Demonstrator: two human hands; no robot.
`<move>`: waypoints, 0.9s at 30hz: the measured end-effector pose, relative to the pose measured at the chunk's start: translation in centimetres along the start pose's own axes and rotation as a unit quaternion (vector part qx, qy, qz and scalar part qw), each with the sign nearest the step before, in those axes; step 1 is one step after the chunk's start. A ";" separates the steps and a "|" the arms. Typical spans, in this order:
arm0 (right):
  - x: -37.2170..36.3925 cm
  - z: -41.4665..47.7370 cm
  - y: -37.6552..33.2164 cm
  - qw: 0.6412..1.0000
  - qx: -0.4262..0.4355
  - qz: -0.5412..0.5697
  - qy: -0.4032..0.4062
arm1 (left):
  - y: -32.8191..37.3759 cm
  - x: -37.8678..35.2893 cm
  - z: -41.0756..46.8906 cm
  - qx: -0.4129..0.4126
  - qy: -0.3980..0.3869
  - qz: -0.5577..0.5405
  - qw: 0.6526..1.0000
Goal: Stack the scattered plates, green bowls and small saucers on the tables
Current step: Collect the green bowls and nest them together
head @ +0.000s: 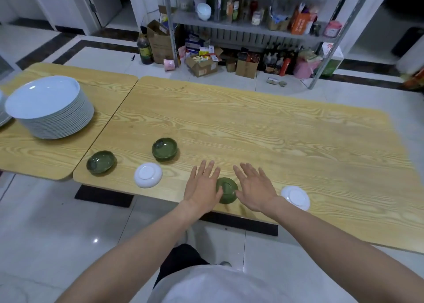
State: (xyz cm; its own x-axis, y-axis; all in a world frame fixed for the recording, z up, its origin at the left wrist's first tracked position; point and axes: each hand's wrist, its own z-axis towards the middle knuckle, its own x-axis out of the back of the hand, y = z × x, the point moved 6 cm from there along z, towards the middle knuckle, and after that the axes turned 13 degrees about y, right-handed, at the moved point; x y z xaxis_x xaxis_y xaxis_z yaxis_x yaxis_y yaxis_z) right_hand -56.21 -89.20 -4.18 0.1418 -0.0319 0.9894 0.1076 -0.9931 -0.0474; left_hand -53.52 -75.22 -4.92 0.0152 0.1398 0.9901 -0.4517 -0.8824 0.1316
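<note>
Plates [49, 110] stacked far left, done | my left grip [202, 188] and right grip [254, 188] spread flat, empty, flanking upside-down green bowl [227, 191] at near counter [252, 123] edge | middle bowl [164, 148], left bowl [101, 162], left saucer [148, 175], right saucer [296, 197] yet to stack

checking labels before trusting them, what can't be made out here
Head view: sides of the nearest green bowl, partly covered by the left hand and right hand.
Head view: white dishes beside the plate stack, cut off by the left edge.
Head view: shelf bottle labels, too blurred.
</note>
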 end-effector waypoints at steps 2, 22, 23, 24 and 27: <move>-0.6 -0.3 0.2 1.000 -0.008 0.020 -0.002 | 0.1 -0.4 0.0 0.007 -0.007 -0.006 1.000; -8.0 1.6 2.1 0.719 -0.471 0.509 -0.051 | -2.2 -6.5 2.8 0.361 -0.146 -0.294 0.873; -8.0 1.6 1.9 0.711 -0.472 0.518 -0.056 | -2.3 -6.6 2.9 0.363 -0.150 -0.297 0.870; -7.8 1.6 1.8 0.704 -0.472 0.527 -0.058 | -2.4 -6.7 2.9 0.362 -0.153 -0.303 0.868; -7.1 2.2 2.0 0.690 -0.464 0.554 -0.041 | -2.7 -6.2 3.4 0.353 -0.129 -0.341 0.862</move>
State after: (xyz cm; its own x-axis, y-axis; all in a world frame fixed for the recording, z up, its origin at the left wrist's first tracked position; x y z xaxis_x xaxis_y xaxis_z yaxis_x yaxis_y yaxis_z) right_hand -54.85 -90.68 -11.58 -0.3102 -0.8605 0.4041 -0.7824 -0.0104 -0.6227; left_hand -49.40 -75.27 -11.27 0.3008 0.7096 0.6372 0.3945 -0.7009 0.5942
